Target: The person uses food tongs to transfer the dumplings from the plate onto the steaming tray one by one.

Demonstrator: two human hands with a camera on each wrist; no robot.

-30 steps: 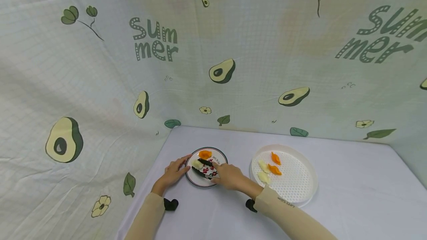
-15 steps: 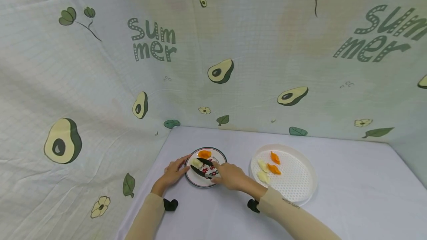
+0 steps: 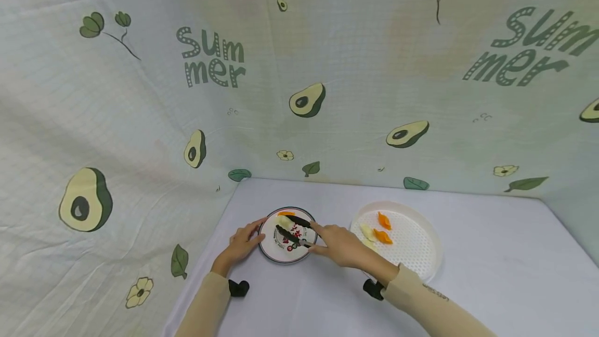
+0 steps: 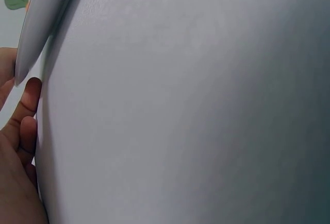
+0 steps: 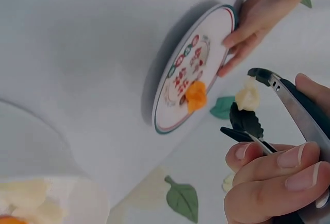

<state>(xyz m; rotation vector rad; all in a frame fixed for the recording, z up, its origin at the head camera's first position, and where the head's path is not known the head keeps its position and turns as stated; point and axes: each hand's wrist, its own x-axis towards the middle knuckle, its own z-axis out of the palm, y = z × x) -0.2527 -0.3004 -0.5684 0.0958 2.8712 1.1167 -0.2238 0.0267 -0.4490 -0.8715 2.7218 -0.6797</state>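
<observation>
My right hand [image 3: 343, 246] holds black-tipped metal tongs [image 3: 287, 234] over a small round plate [image 3: 271, 247]. Between the tong tips sits a pale yellow, dumpling-like piece [image 5: 247, 99], raised off the plate in the right wrist view. An orange piece of similar shape [image 5: 196, 96] lies on the plate, partly hidden in the head view. My left hand [image 3: 241, 246] holds the plate's left rim, thumb at the edge. In the left wrist view, its fingers [image 4: 30, 98] show beside the plate's underside [image 4: 44, 23].
To the right stands a large white round tray [image 3: 414, 264] with a perforated-looking base. It carries orange pieces [image 3: 383, 220] and pale pieces [image 3: 367, 231]. A white cloth [image 3: 323, 295] covers the table; a printed curtain [image 3: 346, 66] hangs behind.
The tongs have closed on the pale piece and lifted it from the plate. My right hand has shifted right and slightly back toward me. The left hand stays at the rim.
</observation>
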